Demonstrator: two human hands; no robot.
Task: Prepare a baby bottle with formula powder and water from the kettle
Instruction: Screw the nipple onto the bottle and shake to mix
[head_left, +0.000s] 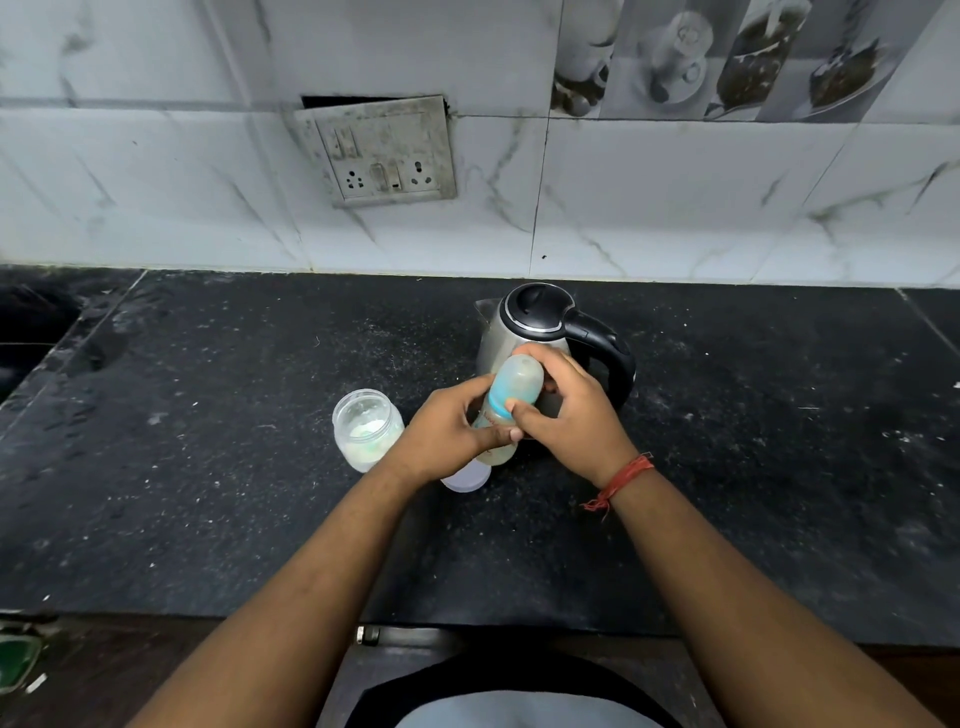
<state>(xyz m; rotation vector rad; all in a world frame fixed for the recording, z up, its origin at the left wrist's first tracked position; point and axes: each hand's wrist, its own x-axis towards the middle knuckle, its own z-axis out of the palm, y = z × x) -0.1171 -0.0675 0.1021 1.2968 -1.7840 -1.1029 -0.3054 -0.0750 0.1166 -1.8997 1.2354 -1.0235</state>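
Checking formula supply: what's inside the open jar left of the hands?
The open jar holds a little white powder at the bottom; most of it looks empty. The left hand covers its right edge; no scoop visible.

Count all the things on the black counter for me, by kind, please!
Kettles: 1, kettle
Baby bottles: 1, baby bottle, held in both hands
Open jars: 1, jar
White lids: 1, lid
Total: 4
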